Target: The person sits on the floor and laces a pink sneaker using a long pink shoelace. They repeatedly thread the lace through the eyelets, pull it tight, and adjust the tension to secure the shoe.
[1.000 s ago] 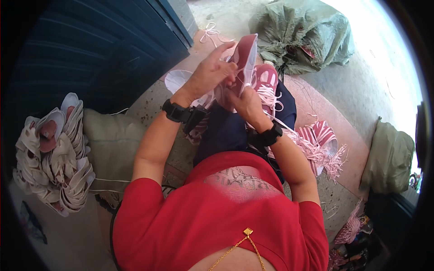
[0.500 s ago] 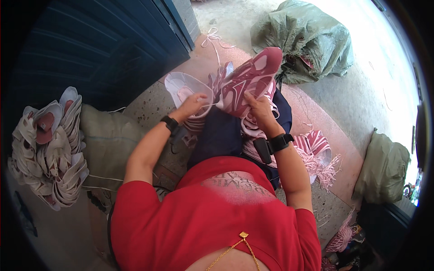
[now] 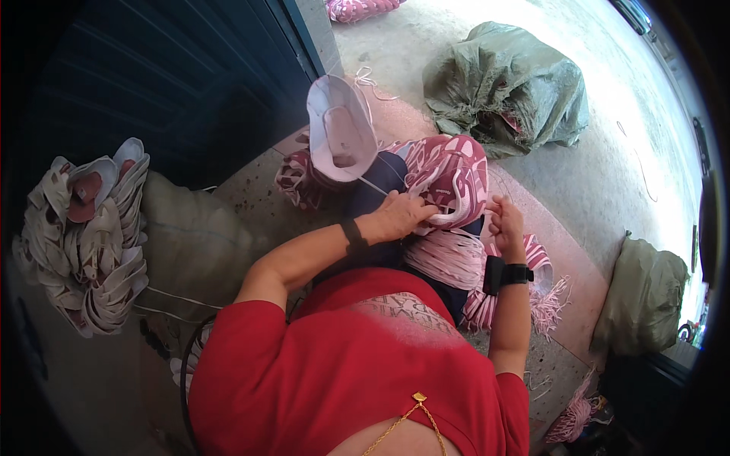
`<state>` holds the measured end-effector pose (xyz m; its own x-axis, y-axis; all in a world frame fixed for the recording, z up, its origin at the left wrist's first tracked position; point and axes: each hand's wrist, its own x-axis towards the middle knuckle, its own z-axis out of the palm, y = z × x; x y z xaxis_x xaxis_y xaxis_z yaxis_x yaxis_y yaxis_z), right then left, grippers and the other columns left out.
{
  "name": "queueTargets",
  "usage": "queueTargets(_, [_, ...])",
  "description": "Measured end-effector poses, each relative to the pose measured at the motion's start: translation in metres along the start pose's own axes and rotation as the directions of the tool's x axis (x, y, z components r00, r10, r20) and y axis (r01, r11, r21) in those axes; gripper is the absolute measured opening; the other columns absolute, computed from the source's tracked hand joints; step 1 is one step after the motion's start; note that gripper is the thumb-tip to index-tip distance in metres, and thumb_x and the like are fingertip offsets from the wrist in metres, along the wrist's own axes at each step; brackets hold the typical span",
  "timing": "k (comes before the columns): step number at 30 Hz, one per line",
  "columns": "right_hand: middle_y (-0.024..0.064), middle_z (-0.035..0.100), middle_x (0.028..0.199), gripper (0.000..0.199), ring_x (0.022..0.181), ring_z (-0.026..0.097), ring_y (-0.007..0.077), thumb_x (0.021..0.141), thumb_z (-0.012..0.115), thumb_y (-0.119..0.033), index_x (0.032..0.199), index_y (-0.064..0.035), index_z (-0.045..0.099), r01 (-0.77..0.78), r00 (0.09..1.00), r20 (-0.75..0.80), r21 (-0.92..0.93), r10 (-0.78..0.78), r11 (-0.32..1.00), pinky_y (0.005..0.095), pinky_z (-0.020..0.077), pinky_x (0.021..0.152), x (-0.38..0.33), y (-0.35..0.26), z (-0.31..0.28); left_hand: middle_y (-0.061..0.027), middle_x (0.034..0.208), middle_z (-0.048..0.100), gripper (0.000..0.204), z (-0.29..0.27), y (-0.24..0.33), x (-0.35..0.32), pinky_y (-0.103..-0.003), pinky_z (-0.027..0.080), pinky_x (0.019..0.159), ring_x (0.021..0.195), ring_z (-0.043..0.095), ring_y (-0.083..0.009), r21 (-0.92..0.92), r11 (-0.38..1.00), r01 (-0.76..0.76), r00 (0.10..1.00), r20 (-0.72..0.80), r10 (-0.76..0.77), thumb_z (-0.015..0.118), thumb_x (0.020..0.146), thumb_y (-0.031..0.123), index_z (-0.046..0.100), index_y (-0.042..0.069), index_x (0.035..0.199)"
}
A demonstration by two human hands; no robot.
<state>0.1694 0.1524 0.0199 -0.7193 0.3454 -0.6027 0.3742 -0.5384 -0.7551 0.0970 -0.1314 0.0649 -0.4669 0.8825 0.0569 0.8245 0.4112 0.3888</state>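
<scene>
Over my lap lies a stack of dark-pink and white shoe uppers (image 3: 465, 169), their collar opening toward me. My left hand (image 3: 397, 216) reaches across to the near edge of this stack, fingers closed at the rim of the upper. Just right of the stack, my right hand (image 3: 507, 222) is raised with its fingertips pinched; whatever sits between them is too small to name. Beneath the uppers a thick bundle of pale-pink laces (image 3: 445, 254) rests on my thigh. A white-lined shoe upper (image 3: 342, 129) stands left of my knee, a thin cord running from it toward my left hand.
Cream uppers (image 3: 91, 243) are piled at far left beside a stuffed sack (image 3: 194, 235). A blue door (image 3: 175, 68) is behind them. Green sacks (image 3: 509, 83) (image 3: 642, 296) stand ahead and at right. More striped uppers (image 3: 538, 262) with laces lie by my right thigh.
The dark-pink upper that was held up has come down onto the stack on my lap. My left hand moved right to it; my right hand moved off to its right side.
</scene>
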Motion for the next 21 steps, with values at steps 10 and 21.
queueTargets(10, [0.0003,0.050,0.066,0.037,0.042,0.034,0.0065,0.095,0.045,-0.022,0.128,-0.0046,0.045,0.358,0.492,-0.680,-0.412,-0.544,0.838,0.0219,0.0245,0.034,-0.118,-0.100,-0.242,-0.0116,0.089,0.059,0.029,0.041,0.011,-0.004,-0.045,0.045,0.065,0.082,0.061,-0.0309,0.135,0.991,0.006,0.983,0.178,-0.030,0.048,0.087,0.020,0.051,0.022,0.116])
queueTargets(21, [0.0051,0.060,0.070,0.037,0.057,0.053,0.0103,0.094,0.048,-0.036,0.088,-0.0013,0.060,-0.007,0.953,0.269,-0.433,0.137,0.901,0.0276,0.0440,0.051,-0.066,0.057,-0.007,-0.0092,0.088,0.057,0.034,0.033,0.009,-0.017,-0.044,0.044,0.066,0.077,0.057,-0.0303,0.063,0.997,-0.049,0.997,0.067,0.044,0.060,0.080,0.015,0.054,0.018,0.113])
